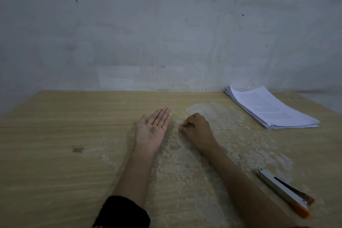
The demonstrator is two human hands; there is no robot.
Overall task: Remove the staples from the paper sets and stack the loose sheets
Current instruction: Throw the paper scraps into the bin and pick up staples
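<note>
My left hand [153, 129] lies palm up on the wooden table [55, 126], fingers straight, with a small clump of removed staples [152, 130] resting in the palm. Just to its right, my right hand [194, 127] rests knuckles up on the table. Its thumb and forefinger are pinched together at the tabletop, on something too small to make out. A stack of white printed sheets [272, 109] lies at the back right corner of the table, apart from both hands.
A silver stapler with an orange end [285, 193] lies at the front right, beside my right forearm. A worn, pale patch covers the table's middle. A grey wall [166, 33] stands right behind the table's far edge.
</note>
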